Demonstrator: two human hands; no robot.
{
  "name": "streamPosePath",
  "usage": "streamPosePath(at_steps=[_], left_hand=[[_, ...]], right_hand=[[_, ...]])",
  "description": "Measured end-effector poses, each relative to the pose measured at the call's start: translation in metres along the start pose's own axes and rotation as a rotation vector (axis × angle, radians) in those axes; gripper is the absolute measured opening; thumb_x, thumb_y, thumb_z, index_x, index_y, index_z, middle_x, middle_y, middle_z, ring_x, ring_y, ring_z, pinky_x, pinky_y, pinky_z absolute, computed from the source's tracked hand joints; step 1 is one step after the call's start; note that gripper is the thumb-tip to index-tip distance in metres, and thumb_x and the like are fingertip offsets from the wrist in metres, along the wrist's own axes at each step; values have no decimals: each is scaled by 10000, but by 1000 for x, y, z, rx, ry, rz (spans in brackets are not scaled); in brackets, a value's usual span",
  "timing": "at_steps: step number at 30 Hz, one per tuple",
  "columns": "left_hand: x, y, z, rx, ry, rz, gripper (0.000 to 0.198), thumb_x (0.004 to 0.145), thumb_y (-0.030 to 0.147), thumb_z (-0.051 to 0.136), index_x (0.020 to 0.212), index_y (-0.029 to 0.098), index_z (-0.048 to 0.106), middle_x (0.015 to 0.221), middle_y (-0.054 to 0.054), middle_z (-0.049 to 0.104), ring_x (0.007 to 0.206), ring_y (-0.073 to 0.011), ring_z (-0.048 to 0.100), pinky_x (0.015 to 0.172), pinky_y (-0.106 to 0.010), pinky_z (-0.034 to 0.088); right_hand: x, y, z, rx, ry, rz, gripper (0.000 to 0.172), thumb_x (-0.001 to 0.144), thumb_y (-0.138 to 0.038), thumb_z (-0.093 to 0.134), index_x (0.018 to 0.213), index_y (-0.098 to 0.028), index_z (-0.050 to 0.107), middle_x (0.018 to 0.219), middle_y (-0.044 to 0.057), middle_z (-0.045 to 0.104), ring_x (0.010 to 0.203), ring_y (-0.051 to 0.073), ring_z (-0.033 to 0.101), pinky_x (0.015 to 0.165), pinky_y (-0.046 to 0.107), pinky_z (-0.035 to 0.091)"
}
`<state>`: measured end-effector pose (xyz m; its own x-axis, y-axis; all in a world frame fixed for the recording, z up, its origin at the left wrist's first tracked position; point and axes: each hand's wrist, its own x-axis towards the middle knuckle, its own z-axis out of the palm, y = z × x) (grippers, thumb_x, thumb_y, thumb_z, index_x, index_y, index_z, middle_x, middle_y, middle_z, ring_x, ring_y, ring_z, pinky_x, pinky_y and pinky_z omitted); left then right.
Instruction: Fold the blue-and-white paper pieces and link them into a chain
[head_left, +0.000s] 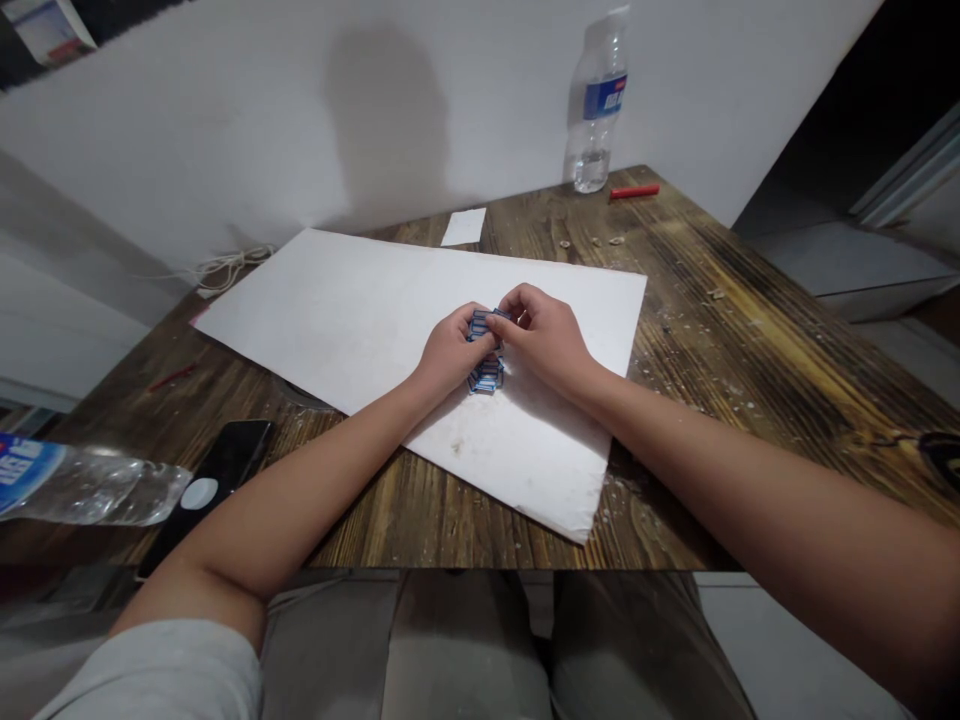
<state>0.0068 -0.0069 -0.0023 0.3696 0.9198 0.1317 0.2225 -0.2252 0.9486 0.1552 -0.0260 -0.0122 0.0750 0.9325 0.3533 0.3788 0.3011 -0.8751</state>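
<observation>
Surface: a dark wood-grain surface [465,520] stands against a white wall, with a large white sheet [337,310] lying aslant across it.
Blue stack: the blue stack [486,378] is a small bundle of blue-and-white striped pieces. It sits on the sheet right of its middle, between the two hands. What the pieces are is too small to tell.
Left hand: the left hand [450,352] is curled shut, with fingers and thumb clamped on the stack's left side.
Right hand: the right hand [544,335] is curled shut too, its fingertips pinching the stack's upper right edge. The two hands touch over it.
Doing it well: a loose bundle like this probably fans out easily. An even squeeze from both sides, with its base pressed down on the sheet, looks wisest.
Around: an upright bottle [598,110] and a red pen [634,191] stand at the far edge, with a paper slip [464,227] just beyond the sheet. A phone [217,475] and a lying bottle [82,485] are near the left elbow.
</observation>
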Motion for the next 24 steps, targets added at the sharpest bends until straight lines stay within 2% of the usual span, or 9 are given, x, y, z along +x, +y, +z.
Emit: streamPosePath(at_steps=[10, 24], left_hand=[[0, -1, 0, 14, -9, 4, 178, 791, 294, 678, 817, 173, 551, 719, 22, 563, 630, -71, 528, 586, -227, 415], [1, -4, -1, 66, -8, 9, 164, 791, 301, 666, 815, 184, 555, 722, 19, 559, 659, -80, 514, 611, -230, 406]], right_hand=[[0, 1, 0, 16, 26, -8, 132, 817, -311, 654, 764, -230, 564, 708, -14, 607, 650, 132, 493, 645, 317, 353], [-1, 1, 1, 10, 24, -13, 138, 822, -323, 634, 765, -234, 546, 722, -13, 610, 653, 135, 494, 643, 320, 352]])
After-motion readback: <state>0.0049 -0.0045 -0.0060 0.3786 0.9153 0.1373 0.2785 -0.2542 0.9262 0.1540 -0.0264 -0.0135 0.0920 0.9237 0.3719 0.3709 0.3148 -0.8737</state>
